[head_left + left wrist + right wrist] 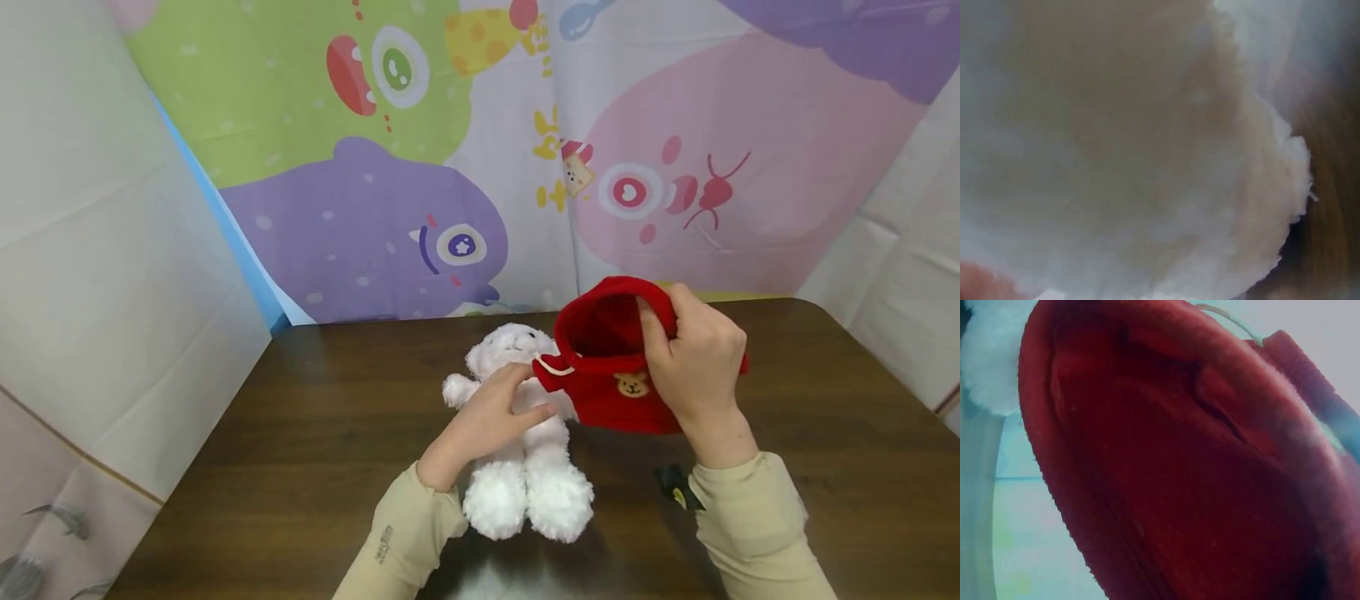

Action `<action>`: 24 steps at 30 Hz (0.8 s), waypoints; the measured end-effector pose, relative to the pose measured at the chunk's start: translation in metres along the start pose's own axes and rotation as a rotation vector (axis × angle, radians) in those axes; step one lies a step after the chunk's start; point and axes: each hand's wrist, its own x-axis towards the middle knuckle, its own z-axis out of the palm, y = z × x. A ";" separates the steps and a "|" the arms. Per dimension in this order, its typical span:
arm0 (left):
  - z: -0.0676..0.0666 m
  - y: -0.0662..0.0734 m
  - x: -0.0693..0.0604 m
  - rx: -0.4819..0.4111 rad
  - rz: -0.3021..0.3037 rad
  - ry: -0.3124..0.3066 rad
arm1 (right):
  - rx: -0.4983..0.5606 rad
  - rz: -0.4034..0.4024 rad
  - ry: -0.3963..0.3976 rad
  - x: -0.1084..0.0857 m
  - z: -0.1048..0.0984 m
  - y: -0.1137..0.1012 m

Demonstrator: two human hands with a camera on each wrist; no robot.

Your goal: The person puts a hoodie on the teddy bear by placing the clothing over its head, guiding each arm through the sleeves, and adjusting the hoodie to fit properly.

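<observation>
A fluffy white plush toy (498, 496) lies on its back on the table, head toward the far edge and feet toward me. My left hand (487, 421) rests across its body, thumb spread from the fingers. White fur (1147, 187) fills most of the left wrist view, blurred. To the right, my right hand (697, 358) grips the rim of a small red doll garment (622, 400), thumb inside its wide opening. The garment has a bear-face patch and a white cord. Its dark red inside (1166, 475) shows in the right wrist view. Its left end overlaps the plush toy.
The dark brown wooden table (322, 467) reaches back to a printed cartoon curtain (360, 225). Pale cloth walls (82, 250) stand at both sides. A small black object (675, 486) is beside my right sleeve.
</observation>
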 end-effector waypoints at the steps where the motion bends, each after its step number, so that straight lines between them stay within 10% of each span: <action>1: -0.002 0.001 0.000 -0.013 -0.016 0.005 | 0.010 0.009 0.005 0.001 0.000 -0.001; 8: -0.011 0.007 0.000 -0.137 -0.007 0.107 | 0.100 0.053 0.018 0.000 0.006 -0.010; 15: -0.010 0.012 0.002 0.013 0.092 0.149 | 0.184 0.059 -0.064 -0.008 0.018 -0.017; 24: -0.024 0.006 -0.005 -0.050 0.002 0.264 | 0.387 0.200 -0.753 -0.011 0.014 0.004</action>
